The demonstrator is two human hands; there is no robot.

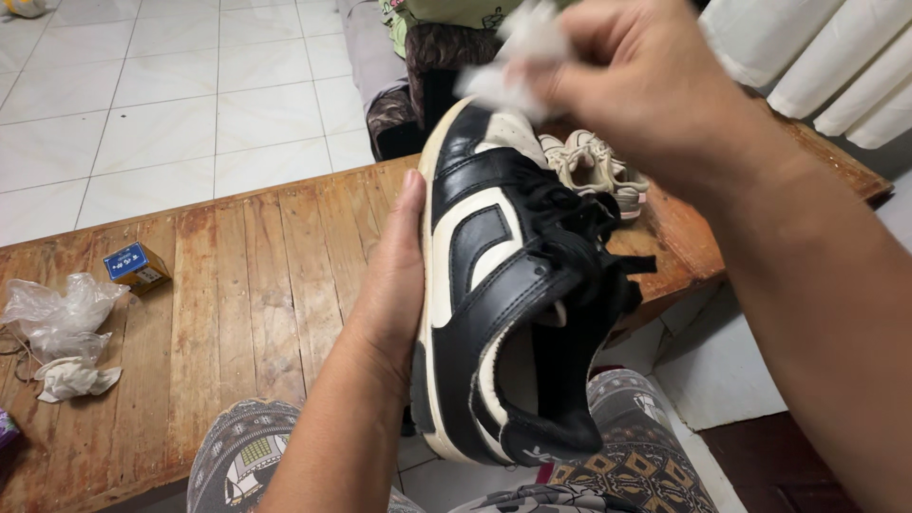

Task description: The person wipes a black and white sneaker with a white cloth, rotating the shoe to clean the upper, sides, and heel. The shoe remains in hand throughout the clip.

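My left hand (pixel 389 285) grips a black and white sneaker (pixel 503 294) by its sole, holding it on edge with the toe pointing away from me. My right hand (pixel 636 81) is closed on a crumpled white tissue (pixel 518 57) and presses it against the sneaker's white toe. Black laces hang loose at the shoe's middle. My patterned trouser knees (pixel 627 446) are below the shoe.
A worn wooden table (pixel 247 304) lies under my hands. A beige sneaker (pixel 594 166) rests on it behind the held shoe. At the left sit a small blue box (pixel 136 266), a clear plastic bag (pixel 59 309) and a used tissue (pixel 74 378). White floor tiles lie beyond.
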